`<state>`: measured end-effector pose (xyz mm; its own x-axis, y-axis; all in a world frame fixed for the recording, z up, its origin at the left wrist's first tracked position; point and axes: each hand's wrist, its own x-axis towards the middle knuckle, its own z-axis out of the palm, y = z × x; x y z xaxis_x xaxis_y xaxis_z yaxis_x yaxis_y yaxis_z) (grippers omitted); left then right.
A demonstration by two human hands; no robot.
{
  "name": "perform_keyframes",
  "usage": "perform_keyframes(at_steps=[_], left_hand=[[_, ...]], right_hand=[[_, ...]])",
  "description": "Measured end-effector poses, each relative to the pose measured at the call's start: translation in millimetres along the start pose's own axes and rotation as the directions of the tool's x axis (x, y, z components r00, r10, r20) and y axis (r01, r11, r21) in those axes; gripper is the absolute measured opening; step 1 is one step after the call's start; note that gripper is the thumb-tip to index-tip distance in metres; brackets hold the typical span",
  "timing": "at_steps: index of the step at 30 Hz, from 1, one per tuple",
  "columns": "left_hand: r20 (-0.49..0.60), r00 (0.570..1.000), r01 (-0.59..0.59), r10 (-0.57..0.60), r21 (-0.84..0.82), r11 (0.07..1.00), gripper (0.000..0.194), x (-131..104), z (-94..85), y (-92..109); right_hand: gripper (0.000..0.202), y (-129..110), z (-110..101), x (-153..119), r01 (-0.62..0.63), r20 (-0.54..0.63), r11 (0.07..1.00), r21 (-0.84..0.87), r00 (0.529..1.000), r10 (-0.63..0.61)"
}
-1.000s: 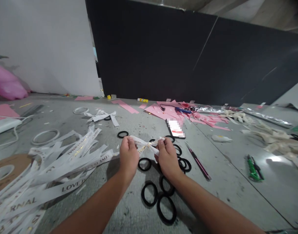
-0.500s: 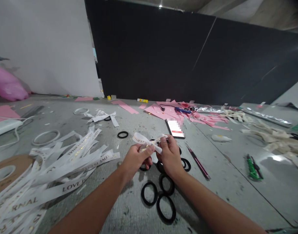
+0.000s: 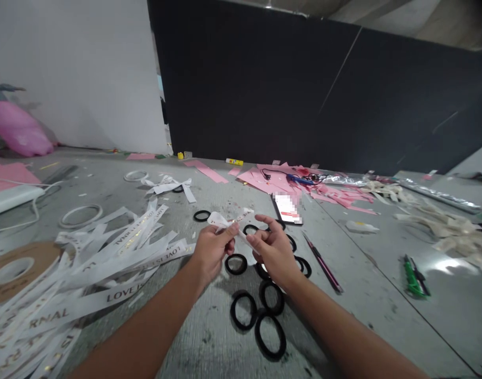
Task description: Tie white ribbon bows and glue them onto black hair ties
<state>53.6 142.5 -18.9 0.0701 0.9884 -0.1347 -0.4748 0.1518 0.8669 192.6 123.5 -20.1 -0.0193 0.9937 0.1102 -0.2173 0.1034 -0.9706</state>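
My left hand pinches the knot of a white printed ribbon bow between thumb and fingers. One loop sticks up on the left and another spreads to the right. My right hand is closed at the bow's right side, thumb pressed at a ribbon tail and index finger raised apart from it. The curled fingers partly hide the grip. Beneath and around the hands lie several black rings, some partly covered by my right hand.
Loose printed ribbons and a ribbon roll lie left. White rings and another ribbon bow sit farther back. A phone, a craft knife, green-handled snips, a small bottle and pink sheets lie right.
My right thumb and index finger have let go of the bow's right loop and moved apart, the thumb now lower at the tail. My left hand still pinches the knot. The view shifted slightly.
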Motion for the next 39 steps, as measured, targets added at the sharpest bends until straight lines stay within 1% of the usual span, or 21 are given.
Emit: perform_keyframes(at_steps=[5,8,9,11,14,17,20,22,23,25,27,31,35,37,39], left_hand=[[-0.008,1.000,-0.002,0.002,-0.013,1.000,0.048,2,-0.9,2],[0.012,1.000,0.022,-0.022,-0.004,1.000,0.047,0,-1.3,2],[0.036,0.999,0.035,-0.035,0.012,0.999,0.047,0,-1.6,2],[0.119,0.992,0.036,-0.045,0.079,0.996,0.046,-2,-2.0,0],[0.249,0.968,-0.038,-0.018,0.218,0.975,0.047,-6,-1.5,-1],[0.310,0.951,-0.116,0.011,0.323,0.939,0.044,-11,0.0,0],[0.352,0.936,-0.146,0.003,0.381,0.913,0.033,-13,0.1,3],[0.347,0.938,-0.167,0.014,0.417,0.894,0.027,-12,-1.4,3],[0.334,0.942,-0.186,0.033,0.438,0.879,0.028,-10,-2.5,2],[0.303,0.950,-0.220,0.074,0.483,0.847,0.033,-6,-4.5,0],[0.274,0.957,-0.226,0.094,0.507,0.832,0.033,-4,-5.7,-2],[0.226,0.970,-0.198,0.091,0.517,0.833,0.030,-5,-4.5,-5],[0.188,0.981,-0.133,0.043,0.500,0.856,0.027,-7,-4.2,-6],[0.212,0.977,-0.115,0.004,0.513,0.850,0.022,-7,-5.3,-4],[0.292,0.956,-0.141,-0.020,0.518,0.844,0.014,-6,-6.4,2]], right_hand=[[0.054,1,-3,0,-0.060,0.071,0.998,-0.003,0.996,0.060],[0.057,0,-4,0,-0.117,0.077,0.993,-0.032,0.990,0.119],[0.056,-1,-4,0,-0.137,0.074,0.990,-0.043,0.987,0.140],[0.051,-2,-4,0,-0.148,0.071,0.985,-0.083,0.985,0.154],[0.049,-5,-4,0,-0.063,0.097,0.978,-0.199,0.992,0.084],[0.048,-7,-6,1,-0.002,0.089,0.958,-0.288,0.996,0.028],[0.039,-10,-7,1,-0.036,0.008,0.952,-0.305,0.999,0.040],[0.037,-13,-6,1,-0.075,-0.021,0.954,-0.289,0.997,0.072],[0.037,-14,-5,0,-0.083,-0.027,0.957,-0.279,0.997,0.079],[0.037,-15,-3,0,-0.071,-0.034,0.962,-0.263,0.997,0.064],[0.037,-14,-3,1,-0.040,-0.055,0.967,-0.250,0.998,0.027],[0.035,-6,-7,5,-0.006,-0.108,0.985,-0.173,0.994,-0.013],[0.033,-3,-12,10,0.022,-0.158,0.997,-0.076,0.987,-0.033],[0.035,-4,-12,10,0.009,-0.166,0.999,-0.048,0.986,-0.017],[0.037,-6,-12,9,-0.011,-0.143,0.999,-0.045,0.990,0.005]])
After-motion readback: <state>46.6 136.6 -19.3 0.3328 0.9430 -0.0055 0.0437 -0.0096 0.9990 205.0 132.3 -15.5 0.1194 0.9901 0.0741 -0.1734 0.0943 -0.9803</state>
